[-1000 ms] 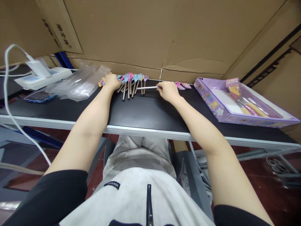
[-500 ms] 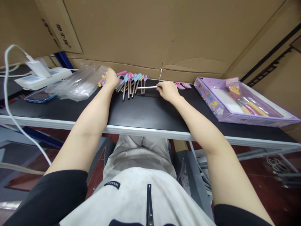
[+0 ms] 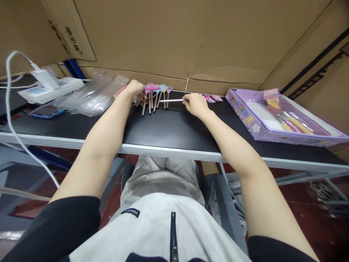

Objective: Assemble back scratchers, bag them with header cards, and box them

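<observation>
My left hand (image 3: 135, 89) is closed on a pink tube-shaped handle (image 3: 152, 88), which points right over the heap of back scratchers. My right hand (image 3: 195, 103) pinches a thin metal rod (image 3: 173, 100); its free end points left, toward the pink handle. Just past my right knuckles a pink claw head (image 3: 208, 98) shows, but whether it joins the rod is hidden by the hand. Between my hands lie several back scratchers (image 3: 155, 103) with metal shafts toward me and blue, pink, yellow and purple claws at the back. More coloured handles (image 3: 120, 91) are partly covered by my left hand.
Clear plastic bags (image 3: 91, 95) lie left of my hand, beside a phone (image 3: 47, 111) and a white power strip (image 3: 51, 89) with a cable. At right stands a purple open box (image 3: 255, 123) holding bagged back scratchers (image 3: 290, 122). Cardboard (image 3: 163, 40) walls the back. Small pink cards (image 3: 217, 98) lie behind my right hand.
My left hand has moved right from beside the bags, bringing the pink handle over the claws and closer to the rod. My right hand has barely moved.
</observation>
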A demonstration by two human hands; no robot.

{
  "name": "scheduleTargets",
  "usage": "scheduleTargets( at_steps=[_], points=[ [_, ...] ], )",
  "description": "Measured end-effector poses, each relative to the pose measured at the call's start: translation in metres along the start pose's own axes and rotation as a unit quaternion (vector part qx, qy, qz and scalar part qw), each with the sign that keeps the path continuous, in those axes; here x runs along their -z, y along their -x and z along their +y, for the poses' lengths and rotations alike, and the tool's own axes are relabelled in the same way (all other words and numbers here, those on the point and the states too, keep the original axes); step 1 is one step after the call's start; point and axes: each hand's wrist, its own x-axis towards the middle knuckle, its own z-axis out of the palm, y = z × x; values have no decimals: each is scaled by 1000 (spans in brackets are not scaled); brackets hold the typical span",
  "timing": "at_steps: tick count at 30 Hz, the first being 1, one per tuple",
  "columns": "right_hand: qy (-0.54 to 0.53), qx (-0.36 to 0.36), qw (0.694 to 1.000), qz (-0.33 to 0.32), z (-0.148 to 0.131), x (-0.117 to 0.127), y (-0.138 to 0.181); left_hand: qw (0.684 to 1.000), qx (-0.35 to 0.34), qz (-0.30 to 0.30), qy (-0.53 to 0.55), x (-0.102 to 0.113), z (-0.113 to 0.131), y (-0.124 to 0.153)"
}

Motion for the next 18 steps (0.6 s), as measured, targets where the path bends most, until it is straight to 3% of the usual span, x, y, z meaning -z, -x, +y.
scheduleTargets(
  at_steps=[4, 12, 18],
  points=[
    [-3, 2, 1000, 4, 2, -4, -2, 999, -14, -37, 3, -6, 3, 10],
    [-3, 0, 1000, -4, 1, -6, -2, 990, -121, 73, 11, -25, -24, -24],
    [-1, 3, 1000, -13, 0, -5, -1, 987, -125, 74, 62, -27, -33, -38]
  ],
)
